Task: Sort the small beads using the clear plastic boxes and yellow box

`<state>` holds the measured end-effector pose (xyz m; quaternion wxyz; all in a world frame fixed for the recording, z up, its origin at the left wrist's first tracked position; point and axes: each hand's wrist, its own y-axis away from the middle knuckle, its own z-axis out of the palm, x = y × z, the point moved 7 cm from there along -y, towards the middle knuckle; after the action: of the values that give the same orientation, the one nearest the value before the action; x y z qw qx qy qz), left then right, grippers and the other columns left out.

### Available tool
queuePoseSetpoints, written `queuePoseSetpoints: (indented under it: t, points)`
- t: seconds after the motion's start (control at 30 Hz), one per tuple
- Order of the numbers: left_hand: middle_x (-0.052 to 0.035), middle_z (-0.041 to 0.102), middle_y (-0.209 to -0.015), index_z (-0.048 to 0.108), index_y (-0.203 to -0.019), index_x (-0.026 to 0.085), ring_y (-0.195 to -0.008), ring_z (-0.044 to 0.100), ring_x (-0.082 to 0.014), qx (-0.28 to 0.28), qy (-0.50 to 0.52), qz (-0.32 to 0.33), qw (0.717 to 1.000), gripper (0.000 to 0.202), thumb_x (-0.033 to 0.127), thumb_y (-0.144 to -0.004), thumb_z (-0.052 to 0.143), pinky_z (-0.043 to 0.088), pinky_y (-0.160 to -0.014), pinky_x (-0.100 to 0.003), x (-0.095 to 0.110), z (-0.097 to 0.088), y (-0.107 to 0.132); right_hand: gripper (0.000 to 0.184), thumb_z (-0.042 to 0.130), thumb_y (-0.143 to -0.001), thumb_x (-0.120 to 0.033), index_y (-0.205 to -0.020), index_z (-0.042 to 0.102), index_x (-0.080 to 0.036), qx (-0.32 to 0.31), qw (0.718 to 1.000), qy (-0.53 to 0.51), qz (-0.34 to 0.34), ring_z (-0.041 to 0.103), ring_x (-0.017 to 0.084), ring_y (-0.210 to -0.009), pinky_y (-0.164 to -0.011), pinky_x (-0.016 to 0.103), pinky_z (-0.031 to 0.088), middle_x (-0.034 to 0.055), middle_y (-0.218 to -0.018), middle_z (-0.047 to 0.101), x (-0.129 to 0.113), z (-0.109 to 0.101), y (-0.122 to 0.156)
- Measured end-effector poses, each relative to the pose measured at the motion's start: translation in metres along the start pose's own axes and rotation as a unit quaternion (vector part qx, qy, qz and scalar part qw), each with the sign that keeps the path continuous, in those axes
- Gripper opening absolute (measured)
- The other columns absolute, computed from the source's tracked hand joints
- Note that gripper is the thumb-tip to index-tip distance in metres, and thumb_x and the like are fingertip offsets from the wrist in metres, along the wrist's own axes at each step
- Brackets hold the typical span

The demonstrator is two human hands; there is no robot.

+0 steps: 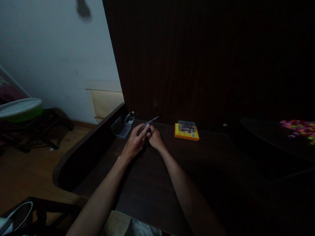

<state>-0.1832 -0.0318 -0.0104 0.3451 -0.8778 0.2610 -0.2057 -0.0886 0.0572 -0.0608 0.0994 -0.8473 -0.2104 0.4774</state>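
Both my hands meet near the back of a dark wooden desk point(155, 187). My left hand point(134, 143) pinches a thin grey tool point(151, 121), perhaps tweezers, whose tip points up and to the right. My right hand point(155, 138) is closed just beside it, fingers curled against the left fingertips; what it holds is too dark to make out. An open clear plastic case point(122, 127) lies left of the hands. A yellow card with a small clear box point(186, 130) on it lies to the right.
A dark panel point(209, 53) rises behind the desk. A raised curved rim point(83, 149) edges the desk's left side. At right lies a dark sheet with a bright multicoloured patch point(304, 129). A stool with a green-and-white round object point(17, 109) stands at left on the wooden floor.
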Motion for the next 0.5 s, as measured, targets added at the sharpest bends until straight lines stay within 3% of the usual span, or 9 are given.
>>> queuePoseSetpoints:
  t: [0.3,0.5]
  points:
    - [-0.0133,0.039,-0.144,0.017,-0.154,0.033,-0.134,0.043,-0.0268,0.011,-0.008,0.004,1.000,0.078,0.009,-0.089,0.052,0.045,-0.108,-0.047,-0.0020,-0.0010,0.0002,0.030,0.044,-0.080,-0.010,-0.104,0.051,-0.026,0.002,0.999,-0.034,-0.009,0.060,0.020,-0.097,-0.094,0.036,0.046,0.0024,-0.100,0.064,0.0022,-0.0015,0.0008]
    - [-0.0129,0.038,-0.144,0.015,-0.154,0.033,-0.136,0.042,-0.0267,0.006,-0.010,-0.009,1.000,0.079,0.009,-0.089,0.053,0.044,-0.109,-0.046,-0.0046,-0.0033,-0.0002,0.023,0.046,-0.080,-0.012,-0.098,0.051,-0.025,0.003,0.999,-0.037,0.017,0.060,0.020,-0.092,-0.090,0.037,0.048,0.0019,-0.093,0.063,0.0034,-0.0023,0.0009]
